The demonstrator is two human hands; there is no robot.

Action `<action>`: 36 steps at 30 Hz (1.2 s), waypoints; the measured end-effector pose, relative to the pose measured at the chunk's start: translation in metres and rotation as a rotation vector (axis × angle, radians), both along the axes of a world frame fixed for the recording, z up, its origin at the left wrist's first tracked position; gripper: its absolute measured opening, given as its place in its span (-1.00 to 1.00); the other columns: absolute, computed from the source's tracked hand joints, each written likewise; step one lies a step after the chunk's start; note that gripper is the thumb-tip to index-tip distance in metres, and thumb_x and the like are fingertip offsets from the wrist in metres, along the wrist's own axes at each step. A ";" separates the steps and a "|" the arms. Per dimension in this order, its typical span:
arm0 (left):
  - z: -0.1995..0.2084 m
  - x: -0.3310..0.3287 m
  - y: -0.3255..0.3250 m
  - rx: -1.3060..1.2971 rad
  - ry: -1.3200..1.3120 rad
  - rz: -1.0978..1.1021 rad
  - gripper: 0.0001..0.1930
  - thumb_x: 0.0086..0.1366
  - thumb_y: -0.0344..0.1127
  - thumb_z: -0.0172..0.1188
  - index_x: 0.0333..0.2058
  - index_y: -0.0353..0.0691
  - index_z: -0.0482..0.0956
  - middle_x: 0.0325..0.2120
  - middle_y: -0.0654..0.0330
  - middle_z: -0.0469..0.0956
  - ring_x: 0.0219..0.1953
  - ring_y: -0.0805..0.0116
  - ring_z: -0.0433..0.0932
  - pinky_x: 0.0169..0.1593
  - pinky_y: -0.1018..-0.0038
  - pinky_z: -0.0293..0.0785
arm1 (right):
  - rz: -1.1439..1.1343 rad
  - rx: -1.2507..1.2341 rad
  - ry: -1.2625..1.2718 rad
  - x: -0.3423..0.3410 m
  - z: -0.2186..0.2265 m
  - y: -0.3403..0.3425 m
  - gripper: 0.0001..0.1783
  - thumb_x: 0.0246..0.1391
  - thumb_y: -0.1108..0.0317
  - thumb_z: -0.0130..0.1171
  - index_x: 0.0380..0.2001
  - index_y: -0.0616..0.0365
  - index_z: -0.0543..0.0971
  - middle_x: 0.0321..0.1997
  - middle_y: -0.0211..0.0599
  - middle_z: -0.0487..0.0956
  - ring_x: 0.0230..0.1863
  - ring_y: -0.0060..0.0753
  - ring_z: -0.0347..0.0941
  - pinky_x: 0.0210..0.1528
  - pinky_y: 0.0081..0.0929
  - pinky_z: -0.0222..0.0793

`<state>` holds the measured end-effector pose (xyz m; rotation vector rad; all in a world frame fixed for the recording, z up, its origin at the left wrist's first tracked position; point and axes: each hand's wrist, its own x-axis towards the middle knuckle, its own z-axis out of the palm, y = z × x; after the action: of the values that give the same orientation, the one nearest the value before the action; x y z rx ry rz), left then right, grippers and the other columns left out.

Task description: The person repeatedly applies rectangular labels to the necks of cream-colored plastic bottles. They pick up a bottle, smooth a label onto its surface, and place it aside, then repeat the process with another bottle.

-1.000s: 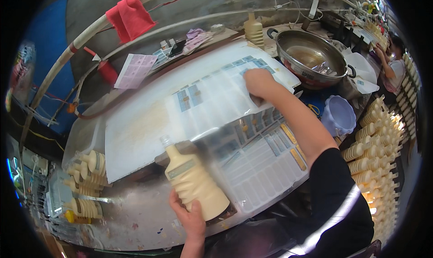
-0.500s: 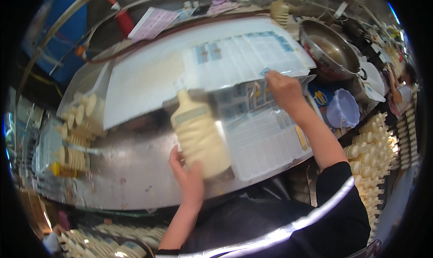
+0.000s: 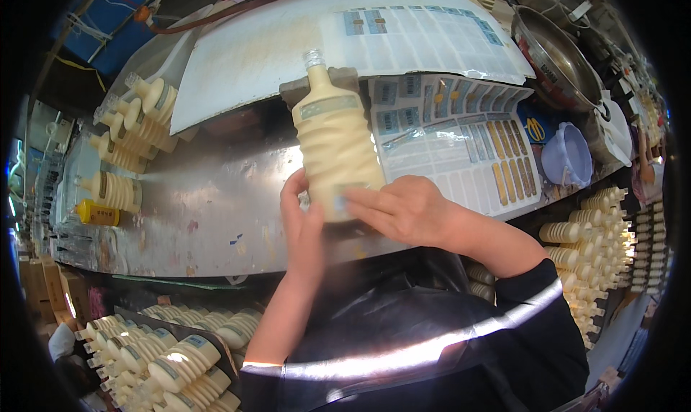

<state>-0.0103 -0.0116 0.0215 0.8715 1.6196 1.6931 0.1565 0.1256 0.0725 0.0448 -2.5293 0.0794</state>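
Note:
A cream ribbed bottle with a clear cap and a blue-grey label near its shoulder lies on the metal table, its neck pointing away from me. A dark block props it near the neck. Curled against the bottle's lower left side is my left hand, its thumb and fingers gripping the edge. My right hand reaches over the lower right side, with its fingertips together on a small blue sticker at the bottle's surface. The fingertips and sticker are slightly blurred.
Sticker sheets lie right of the bottle, beside a white board. More cream bottles stand at the left near a yellow container. A purple basket and a large metal pan are at the right. Bottles fill racks below.
My right hand has come from the sticker sheets down to the bottle, bringing the small blue sticker. My left hand stays at the bottle's side. The view has shifted.

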 end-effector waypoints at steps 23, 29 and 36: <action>-0.009 0.014 0.006 0.011 0.055 0.040 -0.26 0.31 -0.34 0.34 0.40 -0.20 0.21 0.21 0.13 0.33 0.25 0.30 0.29 0.38 0.31 0.17 | -0.660 -1.329 -0.190 -0.006 -0.014 -0.015 -0.13 -0.02 -0.02 0.45 0.23 0.27 0.35 -0.29 -0.08 0.62 -0.25 -0.11 0.61 -0.13 -0.26 0.51; -0.007 0.017 0.007 0.018 0.005 0.059 -0.22 0.27 -0.31 0.39 0.40 -0.21 0.20 0.20 0.14 0.34 0.24 0.29 0.30 0.37 0.31 0.19 | -0.625 -1.380 -0.147 -0.004 -0.017 -0.015 -0.17 0.00 0.03 0.44 0.21 0.28 0.38 -0.29 -0.12 0.63 -0.25 -0.21 0.61 -0.14 -0.29 0.51; -0.006 0.018 0.008 0.011 -0.029 0.071 -0.27 0.28 -0.37 0.31 0.37 -0.28 0.20 0.24 0.04 0.32 0.30 0.22 0.30 0.38 0.27 0.21 | -0.625 -1.347 -0.158 -0.003 -0.017 -0.013 -0.19 0.02 0.04 0.43 0.23 0.31 0.41 -0.32 -0.15 0.61 -0.28 -0.24 0.60 -0.15 -0.30 0.51</action>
<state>0.0075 -0.0035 0.0152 0.7991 1.6405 1.7576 0.1534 0.1124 0.0551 -1.2640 -2.0096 1.4816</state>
